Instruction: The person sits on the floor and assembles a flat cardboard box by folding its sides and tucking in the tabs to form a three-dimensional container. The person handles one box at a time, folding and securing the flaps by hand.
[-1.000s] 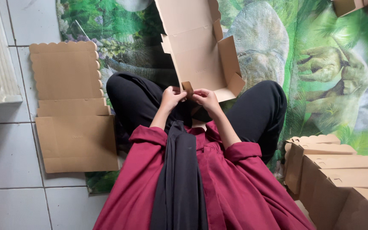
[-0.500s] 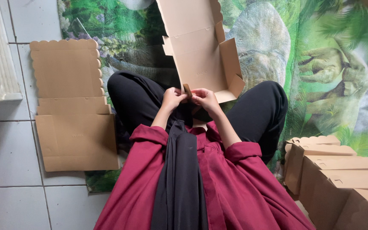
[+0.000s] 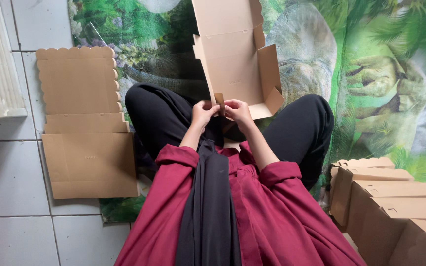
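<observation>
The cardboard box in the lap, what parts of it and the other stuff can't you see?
Head view:
- Half-folded cardboard box: near edge hidden behind left hand and right hand; far end cut off by the top edge.
- Small flap: its base hidden by the fingers.
- Folded boxes: cut off by right and bottom edges.
- Flat cardboard sheet: its print too small.

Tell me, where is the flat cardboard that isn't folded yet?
The flat cardboard lies on the tiled floor, left of the person's left knee.

Even, soft daylight; faint shadows; sharp focus throughout; slight wide-angle stretch at edges.
</observation>
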